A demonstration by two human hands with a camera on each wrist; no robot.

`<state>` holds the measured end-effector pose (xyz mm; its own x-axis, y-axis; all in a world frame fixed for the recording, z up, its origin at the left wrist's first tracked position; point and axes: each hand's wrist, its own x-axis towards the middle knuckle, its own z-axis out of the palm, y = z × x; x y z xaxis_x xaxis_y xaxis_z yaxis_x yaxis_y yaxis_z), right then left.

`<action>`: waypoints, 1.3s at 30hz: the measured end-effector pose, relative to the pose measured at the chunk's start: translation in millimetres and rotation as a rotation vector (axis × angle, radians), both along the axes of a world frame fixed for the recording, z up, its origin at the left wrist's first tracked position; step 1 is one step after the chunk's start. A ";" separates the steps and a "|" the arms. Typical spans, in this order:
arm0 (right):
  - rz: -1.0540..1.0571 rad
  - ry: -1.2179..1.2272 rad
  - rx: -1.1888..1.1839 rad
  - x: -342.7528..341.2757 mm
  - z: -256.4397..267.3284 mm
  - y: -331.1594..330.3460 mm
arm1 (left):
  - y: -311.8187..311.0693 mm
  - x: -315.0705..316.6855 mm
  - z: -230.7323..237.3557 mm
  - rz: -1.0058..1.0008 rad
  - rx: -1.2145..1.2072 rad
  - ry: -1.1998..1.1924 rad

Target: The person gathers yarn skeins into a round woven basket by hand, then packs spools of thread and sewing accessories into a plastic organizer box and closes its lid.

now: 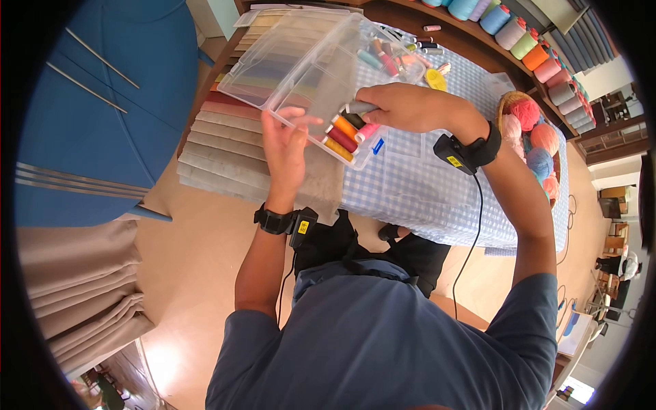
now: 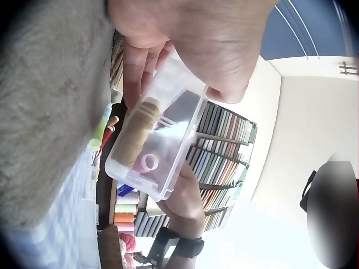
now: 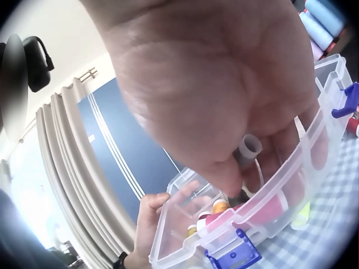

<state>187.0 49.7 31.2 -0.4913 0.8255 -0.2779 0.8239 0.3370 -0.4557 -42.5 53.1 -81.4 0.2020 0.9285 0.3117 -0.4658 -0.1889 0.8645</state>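
A clear plastic box (image 2: pixel 182 131) with a hinged lid (image 1: pixel 263 65) lies tilted at the table's near left. My left hand (image 1: pixel 285 160) grips its side wall, fingers over the edge. Inside the near end lie thread spools: a yellow spool (image 1: pixel 337 149), a dark red spool (image 1: pixel 341 139), an orange spool (image 1: pixel 345 126), a pink spool (image 1: pixel 367 132) and a dark one (image 1: pixel 353 119). Over them, my right hand (image 1: pixel 417 108) pinches a grey thread spool (image 1: pixel 360 107) between thumb and fingers. From the right wrist, the grey spool's hollow end shows beside the thumb, and blue latches mark the box wall.
More spools (image 1: pixel 387 63) and a yellow tape measure (image 1: pixel 435 79) lie on the checked tablecloth (image 1: pixel 417 184) beyond the box. A basket of yarn balls (image 1: pixel 540 160) stands right. Fabric samples (image 1: pixel 229 140) lie under the box at left; large thread cones (image 1: pixel 509 33) line the back shelf.
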 end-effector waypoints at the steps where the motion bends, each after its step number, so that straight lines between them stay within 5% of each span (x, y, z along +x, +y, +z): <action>1: 0.002 0.002 -0.002 -2.4 2.6 0.2 | 0.5 -0.3 -0.7 -0.003 -0.010 -0.011; 3: -0.189 -0.044 0.017 -7.2 11.4 1.8 | 0.5 -1.7 -0.7 -0.002 -0.017 -0.020; 9: -0.140 -0.011 0.353 -7.3 -0.7 -8.1 | 1.1 -1.2 -2.3 -0.002 -0.022 -0.035; 12: 0.045 -0.008 0.236 -4.7 10.7 -8.8 | 2.3 -2.4 -2.8 0.001 -0.026 -0.031; 18: 0.070 -0.004 0.057 -11.4 8.1 -7.5 | -1.2 0.4 1.9 0.000 -0.024 -0.043; 28: 0.208 -0.023 0.188 -9.3 -4.5 -5.4 | 3.5 -0.7 -3.7 0.007 -0.030 0.031; 31: -0.041 0.242 0.110 -0.6 -3.1 8.5 | 1.8 -0.4 0.0 0.019 -0.051 0.011; 34: -0.253 0.107 0.137 -2.2 -2.5 16.6 | 1.2 0.4 1.1 0.009 -0.056 0.009; 39: -0.168 0.059 0.226 -10.7 -11.0 6.0 | 0.5 0.1 1.3 0.008 -0.058 -0.011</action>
